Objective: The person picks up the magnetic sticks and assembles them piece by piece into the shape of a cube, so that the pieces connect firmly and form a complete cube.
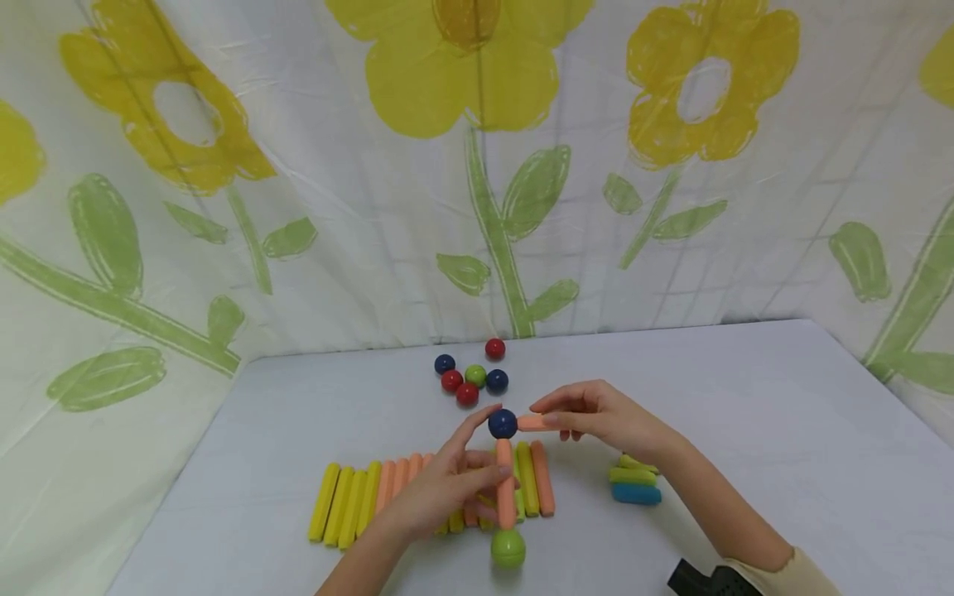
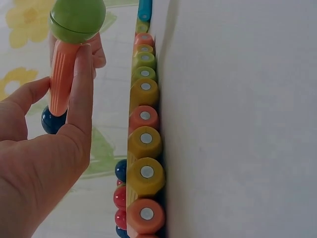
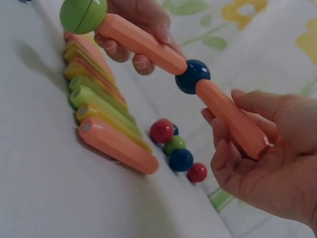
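My left hand grips an orange magnetic stick between thumb and fingers. A green ball sits on the stick's near end, and a dark blue ball on its far end. My left index finger reaches up to the blue ball in the head view. In my right hand a second orange stick is pinched between thumb and fingers. Its tip meets the blue ball's right side, roughly at a right angle to the first stick. Everything held is raised above the table.
A row of yellow, orange and green sticks lies below the left hand, partly hidden by it. Behind stand several loose balls in red, blue and green. Green sticks and a blue stick lie under the right forearm. A flowered curtain hangs behind the table.
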`<state>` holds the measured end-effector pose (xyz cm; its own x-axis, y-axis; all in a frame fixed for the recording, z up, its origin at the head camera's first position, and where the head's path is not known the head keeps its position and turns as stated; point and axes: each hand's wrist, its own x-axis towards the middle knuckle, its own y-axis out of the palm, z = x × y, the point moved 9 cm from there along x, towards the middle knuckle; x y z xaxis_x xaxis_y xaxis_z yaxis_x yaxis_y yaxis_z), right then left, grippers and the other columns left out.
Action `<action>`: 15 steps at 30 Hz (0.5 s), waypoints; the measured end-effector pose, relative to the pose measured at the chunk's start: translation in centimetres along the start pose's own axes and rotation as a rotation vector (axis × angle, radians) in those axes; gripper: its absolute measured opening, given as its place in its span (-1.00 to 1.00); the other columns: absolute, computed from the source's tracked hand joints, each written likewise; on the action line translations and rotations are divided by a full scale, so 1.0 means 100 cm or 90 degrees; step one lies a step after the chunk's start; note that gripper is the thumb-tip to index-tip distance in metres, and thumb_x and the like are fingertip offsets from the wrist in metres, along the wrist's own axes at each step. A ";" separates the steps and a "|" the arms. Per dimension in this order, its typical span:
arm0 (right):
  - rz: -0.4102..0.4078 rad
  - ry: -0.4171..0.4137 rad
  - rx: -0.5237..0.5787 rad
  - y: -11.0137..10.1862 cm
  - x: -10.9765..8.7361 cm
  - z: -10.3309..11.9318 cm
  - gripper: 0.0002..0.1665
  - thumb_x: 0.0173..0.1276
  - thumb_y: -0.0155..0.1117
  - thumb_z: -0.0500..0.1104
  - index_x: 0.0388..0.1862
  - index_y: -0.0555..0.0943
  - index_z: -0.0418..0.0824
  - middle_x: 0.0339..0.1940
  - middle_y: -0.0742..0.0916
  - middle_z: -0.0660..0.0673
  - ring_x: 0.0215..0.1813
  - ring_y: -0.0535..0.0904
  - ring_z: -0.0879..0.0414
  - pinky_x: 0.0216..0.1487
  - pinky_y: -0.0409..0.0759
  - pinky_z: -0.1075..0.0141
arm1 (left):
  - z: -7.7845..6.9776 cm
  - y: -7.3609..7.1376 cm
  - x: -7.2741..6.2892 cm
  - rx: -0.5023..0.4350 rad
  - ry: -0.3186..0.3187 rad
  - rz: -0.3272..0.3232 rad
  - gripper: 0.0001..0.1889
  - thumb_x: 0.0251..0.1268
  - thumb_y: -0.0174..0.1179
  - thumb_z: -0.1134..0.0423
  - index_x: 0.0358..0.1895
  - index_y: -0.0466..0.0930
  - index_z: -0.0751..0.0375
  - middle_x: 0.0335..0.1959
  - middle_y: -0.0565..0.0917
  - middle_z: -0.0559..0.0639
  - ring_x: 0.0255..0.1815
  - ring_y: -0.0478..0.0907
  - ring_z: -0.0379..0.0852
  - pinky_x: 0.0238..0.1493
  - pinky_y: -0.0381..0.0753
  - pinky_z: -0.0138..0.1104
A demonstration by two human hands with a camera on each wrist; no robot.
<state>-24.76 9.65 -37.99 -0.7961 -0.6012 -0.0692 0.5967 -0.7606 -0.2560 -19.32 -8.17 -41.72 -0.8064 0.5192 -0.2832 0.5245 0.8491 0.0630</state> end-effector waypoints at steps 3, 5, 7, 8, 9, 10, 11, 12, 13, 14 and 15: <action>0.015 0.001 0.001 0.003 0.001 -0.001 -0.52 0.62 0.27 -0.12 0.31 0.60 -0.46 0.02 0.79 -0.17 -0.07 0.66 -0.17 -0.06 0.68 0.23 | 0.002 0.000 -0.003 -0.008 0.001 -0.003 -0.18 0.58 0.25 0.18 0.72 -0.03 -0.15 -0.15 0.73 0.05 -0.17 0.75 -0.02 -0.10 0.82 -0.14; 0.019 0.007 0.006 0.005 0.001 -0.003 -0.50 0.58 0.31 -0.16 0.32 0.58 -0.47 0.08 0.78 -0.21 -0.02 0.68 -0.11 0.00 0.71 0.25 | 0.005 0.000 -0.003 -0.010 0.005 0.006 -0.16 0.58 0.25 0.18 0.73 -0.06 -0.12 -0.16 0.74 0.05 -0.17 0.75 -0.03 -0.11 0.82 -0.15; 0.018 0.010 0.004 0.006 0.001 -0.005 -0.49 0.54 0.36 -0.19 0.33 0.58 -0.47 0.15 0.76 -0.24 0.02 0.68 -0.07 0.04 0.72 0.29 | 0.005 0.000 -0.004 -0.016 0.005 0.009 -0.15 0.58 0.26 0.18 0.73 -0.07 -0.10 -0.17 0.74 0.04 -0.19 0.76 -0.03 -0.11 0.82 -0.16; 0.016 0.012 0.003 0.007 0.001 -0.006 -0.48 0.53 0.38 -0.19 0.33 0.57 -0.46 0.18 0.74 -0.25 0.04 0.67 -0.06 0.06 0.72 0.31 | 0.006 0.000 -0.004 -0.018 0.005 0.009 -0.15 0.57 0.26 0.18 0.73 -0.07 -0.10 -0.17 0.74 0.05 -0.20 0.76 -0.03 -0.11 0.82 -0.17; 0.012 0.014 0.002 0.007 0.000 -0.006 -0.47 0.51 0.40 -0.19 0.33 0.58 -0.46 0.20 0.73 -0.25 0.04 0.66 -0.04 0.07 0.71 0.33 | 0.006 0.000 -0.004 -0.019 0.006 0.007 -0.15 0.57 0.26 0.19 0.72 -0.07 -0.09 -0.16 0.74 0.05 -0.21 0.76 -0.03 -0.11 0.82 -0.17; 0.008 0.014 0.002 0.007 0.000 -0.007 -0.47 0.50 0.41 -0.19 0.32 0.58 -0.46 0.22 0.71 -0.27 0.04 0.65 -0.02 0.08 0.71 0.34 | 0.007 0.000 -0.004 -0.019 0.006 0.004 -0.15 0.57 0.26 0.19 0.72 -0.07 -0.09 -0.16 0.74 0.06 -0.22 0.76 -0.03 -0.11 0.82 -0.17; 0.004 0.013 0.000 0.006 0.000 -0.008 -0.47 0.50 0.41 -0.19 0.32 0.58 -0.47 0.23 0.70 -0.28 0.03 0.65 -0.03 0.06 0.70 0.36 | 0.007 0.000 -0.004 -0.020 0.006 -0.002 -0.16 0.57 0.26 0.21 0.71 -0.06 -0.08 -0.14 0.73 0.06 -0.23 0.76 -0.04 -0.12 0.82 -0.17; -0.001 0.012 -0.003 0.006 -0.001 -0.008 -0.48 0.50 0.41 -0.19 0.30 0.58 -0.47 0.23 0.69 -0.29 0.01 0.64 -0.03 0.05 0.70 0.37 | 0.006 0.000 -0.006 -0.026 0.005 -0.012 -0.18 0.57 0.25 0.23 0.71 -0.03 -0.08 -0.13 0.71 0.08 -0.24 0.75 -0.04 -0.13 0.82 -0.18; -0.007 0.014 -0.005 0.005 -0.001 -0.009 -0.48 0.51 0.41 -0.18 0.29 0.59 -0.46 0.24 0.69 -0.30 0.00 0.64 -0.03 0.05 0.70 0.36 | 0.006 0.000 -0.006 -0.028 0.005 -0.019 -0.19 0.57 0.25 0.24 0.70 -0.02 -0.08 -0.11 0.69 0.09 -0.23 0.74 -0.04 -0.14 0.82 -0.18; -0.010 0.015 -0.002 0.005 -0.002 -0.010 -0.49 0.51 0.40 -0.18 0.29 0.59 -0.47 0.24 0.68 -0.32 0.00 0.64 -0.02 0.05 0.70 0.34 | 0.006 0.000 -0.007 -0.028 0.003 -0.024 -0.20 0.57 0.25 0.25 0.69 -0.01 -0.07 -0.08 0.67 0.10 -0.22 0.74 -0.04 -0.14 0.82 -0.19; -0.013 0.016 0.000 0.005 -0.002 -0.010 -0.50 0.52 0.39 -0.18 0.28 0.59 -0.48 0.25 0.67 -0.34 -0.01 0.64 -0.02 0.05 0.71 0.33 | 0.006 0.000 -0.007 -0.027 0.002 -0.029 -0.21 0.57 0.25 0.25 0.69 0.00 -0.06 -0.06 0.65 0.11 -0.22 0.73 -0.04 -0.15 0.82 -0.19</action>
<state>-24.39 9.65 -39.10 -0.8099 -0.5799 -0.0881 0.5809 -0.7722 -0.2576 -18.54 -8.58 -42.10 -0.8298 0.4802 -0.2841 0.4754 0.8751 0.0906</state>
